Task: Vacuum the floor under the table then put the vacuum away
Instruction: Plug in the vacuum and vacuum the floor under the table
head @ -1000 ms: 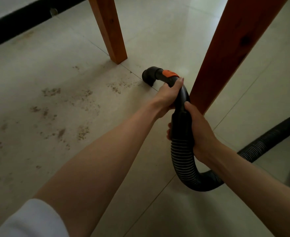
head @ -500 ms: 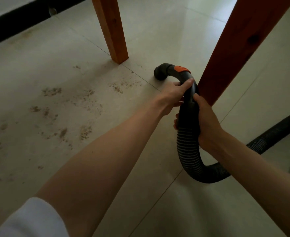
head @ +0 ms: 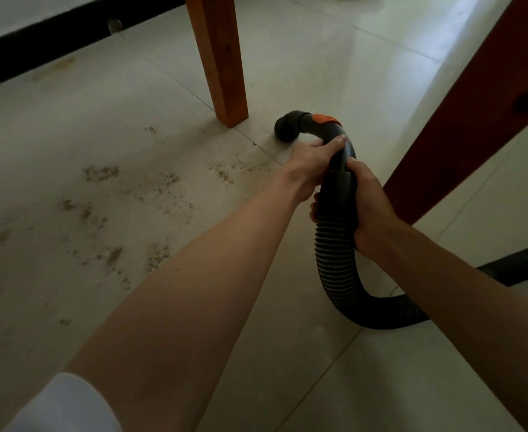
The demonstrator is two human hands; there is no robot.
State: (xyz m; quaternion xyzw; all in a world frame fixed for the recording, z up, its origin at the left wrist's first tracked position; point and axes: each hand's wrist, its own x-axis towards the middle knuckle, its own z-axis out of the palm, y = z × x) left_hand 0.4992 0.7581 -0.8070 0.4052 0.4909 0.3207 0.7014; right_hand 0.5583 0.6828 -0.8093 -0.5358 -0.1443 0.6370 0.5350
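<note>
Both hands hold the black vacuum hose, a ribbed tube ending in a curved rigid handle with an orange tab. My left hand grips the curved handle from the left. My right hand wraps the collar where the ribbing starts. The open nozzle end points down at the tile floor, close to the base of a wooden table leg. Brown dirt patches are scattered over the floor left of the nozzle. The vacuum body is out of view.
A second, darker wooden table leg slants right beside my right hand. The hose trails off to the right along the floor. A black skirting board runs along the wall at the upper left.
The nozzle has shifted forward, away from the dirt patches and toward the base of the far table leg. Both hands kept their grip on the hose.
</note>
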